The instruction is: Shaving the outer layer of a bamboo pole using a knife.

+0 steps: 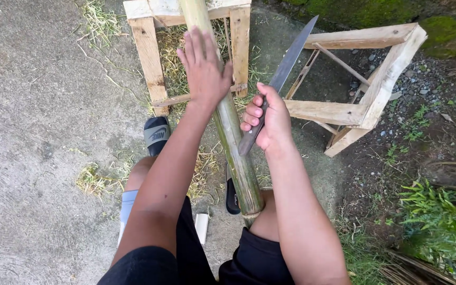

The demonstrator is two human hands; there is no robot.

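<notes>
Head view shows us looking straight down at a green bamboo pole (231, 137) that runs from a wooden frame (149, 58) at the top edge of the concrete ground (32, 132) down to our knee. Our left hand (202, 66) lies flat on the upper part of the pole, palm down, fingers (193, 45) spread apart and stretched along it, not wrapped around. Our right hand (270, 119) sits just beside the pole on its right, fingers clamped on the handle of a long knife (283, 71); the grey blade rises up and to the right, away from the bamboo, and its tip reaches near a second wooden frame (365, 89) that stands tipped at the right edge of the concrete. The handle end looks close against the pole (we cannot tell if it truly touches). Under the pole we see one sandalled foot (157, 134) on the concrete and a dark sandal (232, 196) partly hidden by the bamboo. Dry straw-like shavings (93, 179) lie scattered around the first frame and our feet. Grass and gravel border the concrete's right side.
</notes>
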